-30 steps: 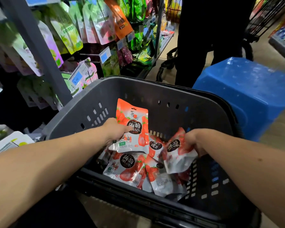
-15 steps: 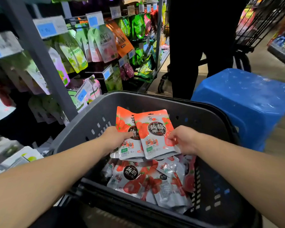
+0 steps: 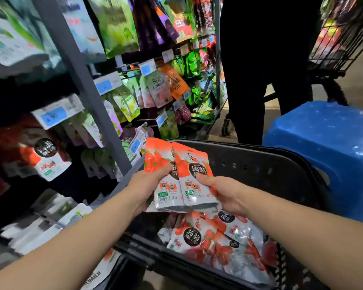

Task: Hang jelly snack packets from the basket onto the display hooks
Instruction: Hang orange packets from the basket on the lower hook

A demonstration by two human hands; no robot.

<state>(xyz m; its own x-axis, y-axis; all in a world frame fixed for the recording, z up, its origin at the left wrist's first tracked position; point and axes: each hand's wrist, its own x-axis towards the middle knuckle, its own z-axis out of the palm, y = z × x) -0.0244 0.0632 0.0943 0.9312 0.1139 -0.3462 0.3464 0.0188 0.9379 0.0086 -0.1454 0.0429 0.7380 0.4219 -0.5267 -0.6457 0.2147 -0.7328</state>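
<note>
Gripping is shared by both hands over a fanned pair of strawberry jelly packets (image 3: pixel 194 178), raised just above the far rim of the grey basket (image 3: pixel 249 151). Left hand (image 3: pixel 149 185): fingers are curled round the left edge of the pair, with the thumb laid on the front. Right hand (image 3: pixel 224 193): the thumb is pressed on the front of the nearer packet; the fingers are hidden behind it. Long axis of the pair: upright and leaned slightly left, red top edges pointed up and away from the wrists; hang-holes cannot be made out. Loose packets (image 3: pixel 208 237) of the same kind are heaped in the basket directly below. Destination, as judged: a matching packet (image 3: pixel 46 155) is hung under a blue price tag (image 3: pixel 52 117), well to the left of the hands and past the grey rack post (image 3: pixel 88 101); the hook rod itself is blurred. The left hand is the nearer to that side, so a leftward carry is called for.
</note>
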